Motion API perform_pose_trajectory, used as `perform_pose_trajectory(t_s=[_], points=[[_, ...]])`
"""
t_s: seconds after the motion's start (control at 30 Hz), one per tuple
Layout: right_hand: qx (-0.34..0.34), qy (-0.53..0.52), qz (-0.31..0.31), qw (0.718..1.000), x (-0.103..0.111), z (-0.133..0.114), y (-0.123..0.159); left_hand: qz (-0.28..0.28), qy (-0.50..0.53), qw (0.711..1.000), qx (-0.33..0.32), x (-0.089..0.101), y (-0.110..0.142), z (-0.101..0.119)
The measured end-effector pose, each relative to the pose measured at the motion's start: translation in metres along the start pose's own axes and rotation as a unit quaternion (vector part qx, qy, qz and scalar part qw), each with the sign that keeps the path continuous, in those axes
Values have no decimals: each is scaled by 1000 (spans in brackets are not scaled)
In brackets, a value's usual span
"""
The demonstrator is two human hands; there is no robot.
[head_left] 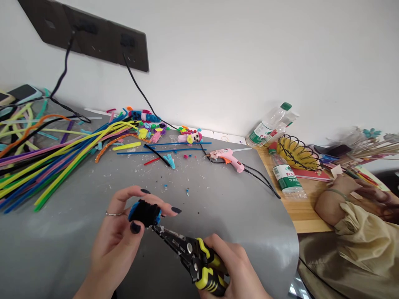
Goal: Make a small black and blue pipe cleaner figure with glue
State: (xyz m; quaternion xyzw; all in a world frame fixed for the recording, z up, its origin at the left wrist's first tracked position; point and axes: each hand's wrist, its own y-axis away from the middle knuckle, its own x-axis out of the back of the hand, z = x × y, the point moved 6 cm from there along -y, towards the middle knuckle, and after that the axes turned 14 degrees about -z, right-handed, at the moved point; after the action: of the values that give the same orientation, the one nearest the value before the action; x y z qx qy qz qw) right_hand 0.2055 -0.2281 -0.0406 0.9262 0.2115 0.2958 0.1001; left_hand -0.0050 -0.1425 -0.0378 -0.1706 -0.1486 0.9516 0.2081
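Note:
My left hand (121, 232) pinches a small fuzzy black piece with blue edges (145, 213) between thumb and fingers, above the grey table (174, 199). My right hand (240, 265) is wrapped around the yellow-and-black handles of a pair of wire-stripper pliers (183, 249). The pliers' narrow tips meet the lower edge of the fuzzy piece; whether they grip it or only touch it I cannot tell. Beyond both hands a pink hot glue gun (227, 158) lies on its side, its cord trailing to the right.
Long coloured pipe cleaners (68, 153) spread over the left side. Small fuzzy figures (190, 137) and scraps lie near the wall. Plastic bottles (286, 176) and a yellow wire-rimmed basket (294, 153) are at right, beside a co-worker's hands (339, 195). Cords hang from a black socket strip (102, 31).

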Motion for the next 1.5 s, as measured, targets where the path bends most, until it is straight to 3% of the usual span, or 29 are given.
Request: perform_pose_trajectory(t_s=[0.23, 0.47, 0.73, 1.5], points=[[-28, 14, -23, 999, 3, -2, 0, 2, -13, 1000, 2, 3, 0, -1], [-52, -4, -42, 998, 3, 1, 4, 102, -21, 995, 1, 9, 2, 0], [-109, 8, -16, 994, 5, 3, 9, 97, -48, 994, 17, 11, -1, 0], [-71, 11, -27, 997, 6, -4, 5, 75, -31, 996, 25, 12, -3, 0]])
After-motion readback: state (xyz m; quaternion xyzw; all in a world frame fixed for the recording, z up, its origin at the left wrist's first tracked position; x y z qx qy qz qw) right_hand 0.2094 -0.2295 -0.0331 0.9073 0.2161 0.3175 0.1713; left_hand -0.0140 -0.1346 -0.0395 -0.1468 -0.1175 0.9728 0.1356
